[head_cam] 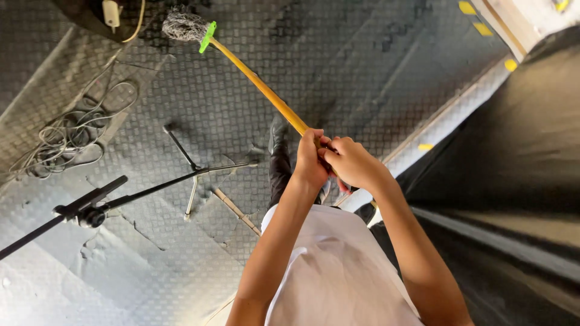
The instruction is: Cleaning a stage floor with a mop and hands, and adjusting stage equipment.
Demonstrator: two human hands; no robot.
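A mop with a yellow wooden handle (260, 86) runs from my hands up to a green clamp (207, 36) and a grey string head (183, 26) resting on the floor at the top left. My left hand (310, 160) is wrapped around the lower part of the handle. My right hand (352, 163) grips the handle right beside it, the two hands touching. The handle's end is hidden behind my hands. I wear a white shirt, and one dark shoe (278, 136) shows just left of my hands.
The floor is grey diamond-plate sheeting (199, 115). A black tripod stand (90, 205) stretches across the left, its legs spread near the middle. A tangle of grey cable (69, 136) lies at left. A black cloth-covered surface (513, 157) and a taped edge run along the right.
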